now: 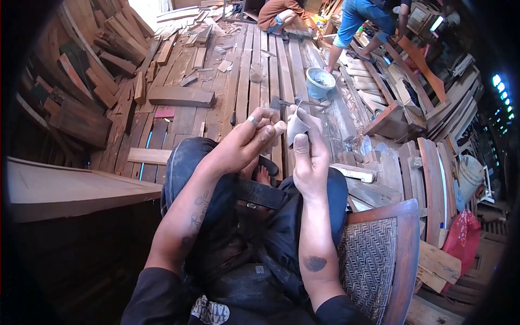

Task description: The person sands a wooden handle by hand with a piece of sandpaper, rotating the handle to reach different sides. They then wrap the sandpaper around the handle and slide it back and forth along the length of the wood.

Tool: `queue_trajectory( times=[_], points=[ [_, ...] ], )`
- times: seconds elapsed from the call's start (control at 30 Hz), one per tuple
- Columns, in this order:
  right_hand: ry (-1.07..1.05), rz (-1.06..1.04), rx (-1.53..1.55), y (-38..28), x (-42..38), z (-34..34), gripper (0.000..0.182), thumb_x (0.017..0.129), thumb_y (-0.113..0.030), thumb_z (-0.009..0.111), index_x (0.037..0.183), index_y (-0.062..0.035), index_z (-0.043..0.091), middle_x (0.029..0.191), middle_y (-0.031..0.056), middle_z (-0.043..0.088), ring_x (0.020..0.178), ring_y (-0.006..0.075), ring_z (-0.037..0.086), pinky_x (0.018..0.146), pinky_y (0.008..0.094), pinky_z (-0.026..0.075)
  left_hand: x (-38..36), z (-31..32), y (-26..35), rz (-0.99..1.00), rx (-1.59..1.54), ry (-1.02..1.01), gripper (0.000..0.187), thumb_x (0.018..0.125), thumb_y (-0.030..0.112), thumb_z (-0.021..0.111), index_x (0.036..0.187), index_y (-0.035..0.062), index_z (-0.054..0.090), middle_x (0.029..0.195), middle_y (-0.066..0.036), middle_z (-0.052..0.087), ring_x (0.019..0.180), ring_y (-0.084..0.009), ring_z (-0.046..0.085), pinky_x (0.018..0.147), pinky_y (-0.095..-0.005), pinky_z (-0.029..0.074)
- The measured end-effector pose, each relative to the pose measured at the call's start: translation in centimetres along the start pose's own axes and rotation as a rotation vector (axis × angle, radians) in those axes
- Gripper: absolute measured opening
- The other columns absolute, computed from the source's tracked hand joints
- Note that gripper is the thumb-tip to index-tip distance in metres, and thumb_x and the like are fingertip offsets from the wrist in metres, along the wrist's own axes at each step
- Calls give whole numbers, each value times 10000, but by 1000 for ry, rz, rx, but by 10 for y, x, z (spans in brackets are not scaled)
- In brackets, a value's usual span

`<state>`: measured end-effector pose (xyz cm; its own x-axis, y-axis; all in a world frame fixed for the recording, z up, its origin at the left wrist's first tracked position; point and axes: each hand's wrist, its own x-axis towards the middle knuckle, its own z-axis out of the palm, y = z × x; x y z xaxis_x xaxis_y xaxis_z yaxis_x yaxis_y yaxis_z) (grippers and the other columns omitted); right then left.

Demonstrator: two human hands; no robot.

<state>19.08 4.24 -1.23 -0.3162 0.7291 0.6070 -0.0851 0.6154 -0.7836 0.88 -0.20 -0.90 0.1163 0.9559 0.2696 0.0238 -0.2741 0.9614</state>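
Note:
Both my hands are raised in front of my knees, close together. My left hand, with a ring on one finger, is closed, its thumb pressed against the curled fingers. A small pale, rounded piece that looks like wood pokes out at its fingertips. My right hand pinches a curled sheet of sandpaper between thumb and fingers. The sheet is beige, with a dark edge near the thumb. Beyond the hands, a tool with a flat metal head lies on the floor, partly covered by them.
A woven-backed chair stands by my right arm, a pale wooden panel at my left. Ahead are a bucket, a thick plank and scattered boards. Two people, one crouching, one bending, are at the back.

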Motion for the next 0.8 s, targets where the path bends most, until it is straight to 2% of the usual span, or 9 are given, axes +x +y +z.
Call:
queue_trajectory(
  times=[0.17,0.23,0.33,0.47,0.5,0.57,0.67,0.73,0.8],
  points=[
    [-13,23,-17,-1,2,0,460,1101,-309,565,1410,32,574,1297,145,587,1193,247,603,1043,360,463,0,0,1,-13,-39,20,318,1141,216,459,1397,28,446,1178,-80,625,1091,-112,567,936,-297,491],
    [1,-31,1,-8,3,2,460,1102,-313,565,1410,28,573,1290,138,588,1176,226,602,1015,343,470,2,-4,-2,-22,33,-7,320,1140,214,462,1399,28,447,1179,-76,625,1104,-114,566,952,-294,483],
    [-10,-3,-102,13,1,3,464,1103,-317,562,1418,23,567,1303,127,581,1170,214,598,1004,333,470,0,-3,-3,-13,40,-1,317,1140,212,461,1394,22,450,1173,-73,627,1107,-114,566,959,-290,478],
    [-3,3,62,-6,0,3,458,1103,-304,563,1412,35,561,1307,135,575,1198,237,593,1052,354,450,0,-2,0,-29,-35,-8,306,1142,210,458,1378,16,451,1162,-70,628,1098,-109,567,956,-288,478],
    [8,-47,77,-2,2,4,462,1101,-298,568,1417,40,557,1299,135,575,1203,232,587,1050,347,448,-1,-1,-2,-25,-26,4,301,1140,215,464,1373,24,460,1114,-58,622,1032,-106,564,902,-285,482],
    [-7,32,14,13,-3,5,461,1102,-296,566,1420,38,557,1300,133,571,1207,232,582,1053,345,446,2,-2,-6,-10,7,16,292,1137,226,476,1363,41,478,1018,-33,611,900,-98,557,793,-279,490],
    [2,41,13,13,-1,3,450,1105,-279,560,1423,39,554,1300,135,569,1215,235,575,1065,346,437,4,1,-12,76,-29,46,311,1136,231,481,1372,29,470,993,-49,627,882,-104,570,775,-285,500],
    [13,-29,66,-5,3,3,446,1105,-271,558,1425,40,552,1302,139,570,1214,237,574,1068,349,435,5,0,-14,55,-18,33,321,1135,234,484,1376,22,467,988,-59,639,874,-105,574,767,-291,506],
    [-3,6,-4,7,0,3,447,1105,-270,559,1432,35,550,1308,136,569,1218,227,569,1064,346,437,1,-1,-15,33,-9,27,329,1134,236,487,1378,17,466,996,-66,649,878,-109,579,771,-297,512]
  ],
)
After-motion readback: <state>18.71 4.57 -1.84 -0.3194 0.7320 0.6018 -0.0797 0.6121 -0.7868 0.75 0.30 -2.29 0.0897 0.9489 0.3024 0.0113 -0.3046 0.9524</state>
